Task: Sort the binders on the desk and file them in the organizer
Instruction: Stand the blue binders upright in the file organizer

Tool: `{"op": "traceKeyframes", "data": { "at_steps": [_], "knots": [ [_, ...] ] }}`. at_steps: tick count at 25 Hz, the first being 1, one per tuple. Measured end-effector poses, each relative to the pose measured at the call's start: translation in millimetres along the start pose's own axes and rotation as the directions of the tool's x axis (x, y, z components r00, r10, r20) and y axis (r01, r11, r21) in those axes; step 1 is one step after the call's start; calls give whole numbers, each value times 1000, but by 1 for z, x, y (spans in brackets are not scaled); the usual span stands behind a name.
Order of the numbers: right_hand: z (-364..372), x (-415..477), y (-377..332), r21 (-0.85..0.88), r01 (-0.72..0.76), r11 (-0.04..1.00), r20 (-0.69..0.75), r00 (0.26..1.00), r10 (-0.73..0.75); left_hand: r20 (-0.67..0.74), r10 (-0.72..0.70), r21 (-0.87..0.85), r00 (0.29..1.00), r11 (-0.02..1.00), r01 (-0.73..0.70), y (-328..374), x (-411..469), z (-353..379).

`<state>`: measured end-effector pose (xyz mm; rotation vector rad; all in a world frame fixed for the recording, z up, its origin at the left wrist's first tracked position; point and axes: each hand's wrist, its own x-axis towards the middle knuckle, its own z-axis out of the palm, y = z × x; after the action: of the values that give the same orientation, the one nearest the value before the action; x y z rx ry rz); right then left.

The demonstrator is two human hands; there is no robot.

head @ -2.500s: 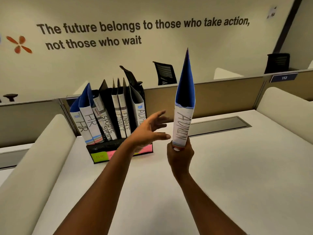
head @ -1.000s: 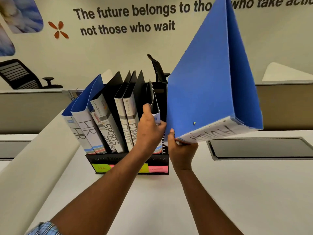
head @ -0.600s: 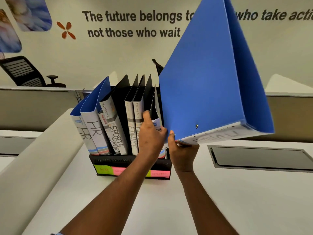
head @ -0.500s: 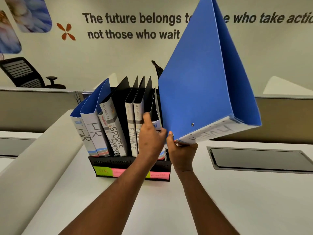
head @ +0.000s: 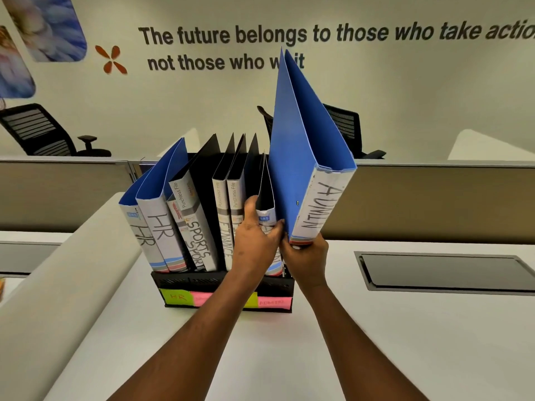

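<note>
A: Which step is this?

B: Filing, I'd say the last binder. The right hand (head: pixel 307 256) is closed around the bottom of the blue binder (head: pixel 292 157) marked ADMIN, holding it nearly upright above the right end of the organizer (head: pixel 185 280), not yet seated in it.

A: And the left hand (head: pixel 254 241)?

B: It is pressed against the thin binder (head: pixel 265 209) already standing at that end, thumb up and fingers curled on its spine, seemingly pushing it aside. The HR, SPORTS and FINANCE binders fill the slots to the left.

A: Anything left on the desk (head: pixel 376 342)?

B: None in view, near the organizer or toward the front edge.

A: So what does the next move call for?

B: Probably keeping that gap open, lowering the binder's bottom edge straight into the rightmost slot above the pink note (head: pixel 273 302), then letting go.
</note>
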<state>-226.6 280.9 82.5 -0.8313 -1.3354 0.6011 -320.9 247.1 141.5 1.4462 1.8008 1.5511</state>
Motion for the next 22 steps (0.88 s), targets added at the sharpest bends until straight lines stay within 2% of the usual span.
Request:
{"op": "traceKeyframes", "data": {
  "at_steps": [5,7,9,11,13,16,19,22],
  "knots": [
    [0,-3,17,-30,-58,998,4,998,58,67,2,119,998,993,-10,5,3,-6],
    [0,-6,24,-75,-42,996,17,999,43,106,-64,90,992,994,55,13,10,-11],
    [-1,-7,30,-68,-78,995,38,996,81,121,-134,26,984,991,132,25,17,-15],
    [-4,-7,32,-51,-123,991,76,989,127,113,-150,5,982,989,150,40,18,-16],
    [-6,-5,31,-44,-167,985,114,979,171,97,-108,3,989,994,108,54,13,-16],
    [-12,2,29,-36,-261,965,194,945,263,72,29,-18,997,999,-28,75,7,-16],
    [-21,-4,34,-55,-373,926,377,851,365,154,191,62,969,977,-203,97,11,-14],
    [-21,-23,41,-83,-360,929,434,827,359,162,257,91,953,957,-274,108,14,-9]
  ]
}}
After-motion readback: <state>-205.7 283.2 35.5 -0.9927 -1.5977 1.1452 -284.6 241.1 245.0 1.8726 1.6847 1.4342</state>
